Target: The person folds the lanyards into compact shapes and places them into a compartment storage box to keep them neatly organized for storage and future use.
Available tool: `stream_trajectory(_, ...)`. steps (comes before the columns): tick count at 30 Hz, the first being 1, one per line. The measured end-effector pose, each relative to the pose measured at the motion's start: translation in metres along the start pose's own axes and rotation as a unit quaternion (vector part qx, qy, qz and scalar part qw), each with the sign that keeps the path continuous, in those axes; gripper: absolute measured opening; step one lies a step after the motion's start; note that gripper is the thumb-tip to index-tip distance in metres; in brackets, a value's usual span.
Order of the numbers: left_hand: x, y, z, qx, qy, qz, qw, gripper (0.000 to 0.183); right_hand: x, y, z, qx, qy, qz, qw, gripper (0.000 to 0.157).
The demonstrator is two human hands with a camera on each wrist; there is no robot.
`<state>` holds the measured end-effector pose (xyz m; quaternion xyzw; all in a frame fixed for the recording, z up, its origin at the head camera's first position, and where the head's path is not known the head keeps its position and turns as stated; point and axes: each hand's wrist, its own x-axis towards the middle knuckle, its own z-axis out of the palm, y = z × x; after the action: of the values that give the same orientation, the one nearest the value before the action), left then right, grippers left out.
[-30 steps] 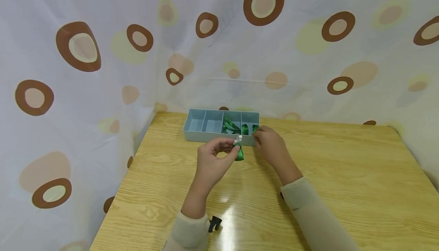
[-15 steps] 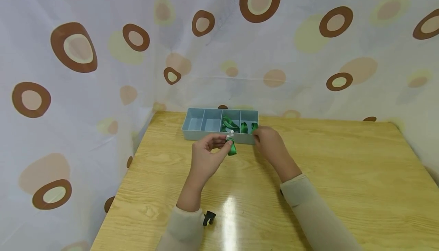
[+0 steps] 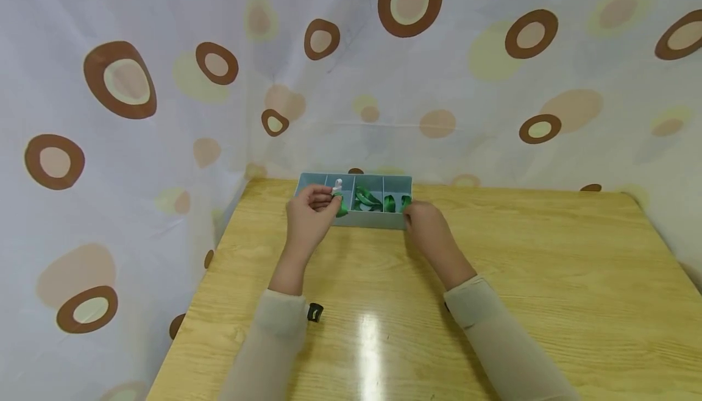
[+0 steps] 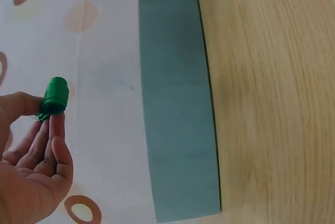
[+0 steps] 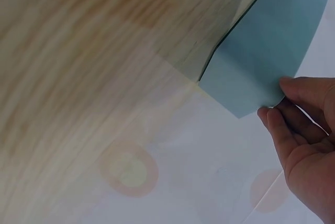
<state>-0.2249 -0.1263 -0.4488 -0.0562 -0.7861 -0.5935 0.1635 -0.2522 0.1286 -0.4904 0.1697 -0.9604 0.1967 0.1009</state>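
My left hand (image 3: 307,223) pinches a folded green ribbon (image 4: 56,96) between thumb and fingertips. A small white piece (image 3: 337,185) sticks up from the ribbon. This hand is over the front of a blue-grey divided box (image 3: 373,220), in front of its second compartment from the left. At the box's right front corner, my right hand (image 3: 433,233) grips the rim between thumb and fingers, as the right wrist view (image 5: 309,145) hand shows. Green ribbon loops (image 3: 366,197) lie in the third compartment, and more green ribbon (image 3: 389,204) is in the rightmost one.
The box stands near the back edge of a wooden table (image 3: 526,279), close to a patterned cloth (image 3: 466,114) hung behind and to the left. A small black piece (image 3: 315,312) sits beside the left sleeve cuff.
My left hand has moved left and away from me with the ribbon, from in front of the third compartment to the second. My right hand stays at the box's corner.
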Motion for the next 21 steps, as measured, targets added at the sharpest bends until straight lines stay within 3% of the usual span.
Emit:
stream_trajectory(10, 0.03, -0.016, 0.004, 0.078, -0.002, -0.026, 0.9966, 0.017, 0.0, 0.001, 0.003, 0.008, -0.009, 0.011, 1.0, 0.017)
stream_trajectory(17, 0.039, -0.024, 0.012, 0.142, -0.028, -0.052, 0.988, 0.016, -0.001, 0.004, 0.005, 0.017, 0.007, 0.015, 1.0, 0.019)
stream_trajectory(21, 0.042, -0.029, 0.019, 0.175, -0.026, -0.057, 0.9826, 0.017, -0.002, 0.006, 0.005, 0.021, 0.02, 0.01, 1.0, 0.019)
